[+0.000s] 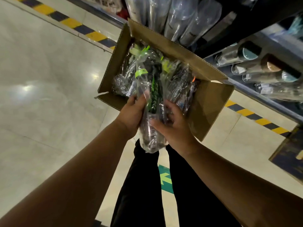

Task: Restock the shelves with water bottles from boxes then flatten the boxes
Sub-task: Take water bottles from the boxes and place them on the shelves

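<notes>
The left hand (132, 114) at nine o'clock and the right hand (173, 125) at three o'clock curl their fingers round a wrapped bottle (151, 99) above the open box (211, 102); the shelf (265, 99) stands at two o'clock.

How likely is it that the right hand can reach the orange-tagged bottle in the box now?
Probably yes: the box is open, and the orange-tagged bottle lies on top just beyond the right hand. But it and the left hand grip a wrapped bottle, so it must let go first.
</notes>
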